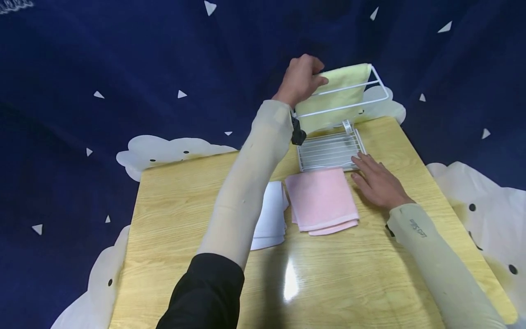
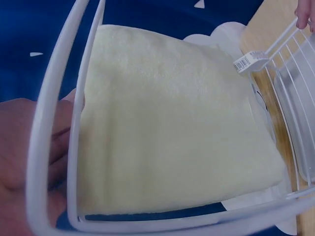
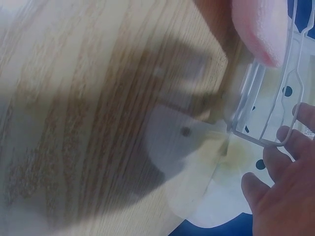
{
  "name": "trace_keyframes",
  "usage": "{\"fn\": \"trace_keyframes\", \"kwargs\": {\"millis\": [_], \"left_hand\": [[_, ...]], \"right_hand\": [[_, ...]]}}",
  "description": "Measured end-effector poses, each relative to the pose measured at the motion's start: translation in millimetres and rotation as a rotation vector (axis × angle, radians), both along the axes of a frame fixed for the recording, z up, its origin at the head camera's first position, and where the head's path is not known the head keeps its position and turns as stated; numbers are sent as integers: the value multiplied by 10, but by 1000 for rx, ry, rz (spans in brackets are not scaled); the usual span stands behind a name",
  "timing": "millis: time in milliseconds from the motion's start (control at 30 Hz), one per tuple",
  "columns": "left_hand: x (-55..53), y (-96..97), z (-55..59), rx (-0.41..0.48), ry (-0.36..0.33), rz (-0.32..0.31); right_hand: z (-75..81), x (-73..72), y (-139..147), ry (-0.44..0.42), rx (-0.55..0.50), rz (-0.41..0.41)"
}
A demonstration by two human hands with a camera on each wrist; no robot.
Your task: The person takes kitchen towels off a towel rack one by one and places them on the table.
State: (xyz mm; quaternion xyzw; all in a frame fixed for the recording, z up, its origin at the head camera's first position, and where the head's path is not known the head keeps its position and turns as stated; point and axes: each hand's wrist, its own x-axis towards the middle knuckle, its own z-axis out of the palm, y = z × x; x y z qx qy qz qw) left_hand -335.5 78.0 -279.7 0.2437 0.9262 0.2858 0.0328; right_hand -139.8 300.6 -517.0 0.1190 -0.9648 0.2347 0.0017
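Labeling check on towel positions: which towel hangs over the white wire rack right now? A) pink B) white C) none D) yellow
D: the yellow towel drapes over the white wire rack with the left hand gripping it, while the pink towel and white towel lie folded on the table.

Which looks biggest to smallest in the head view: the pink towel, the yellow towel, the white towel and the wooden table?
1. wooden table, by far the largest.
2. pink towel and yellow towel look about alike; the yellow one hangs farther away on the white rack, so no ranking.
3. white towel, partly hidden behind the left arm, so unsure.
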Motion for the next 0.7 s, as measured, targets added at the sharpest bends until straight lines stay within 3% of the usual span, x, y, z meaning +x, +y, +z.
{"fn": "trace_keyframes", "kwargs": {"millis": [300, 700], "left_hand": [[-41, -7, -1, -69, -42, 50], [-23, 11, 12, -73, -50, 47]], "right_hand": [[27, 10, -48, -7, 6, 5], [38, 52, -49, -4, -6, -2]]}}
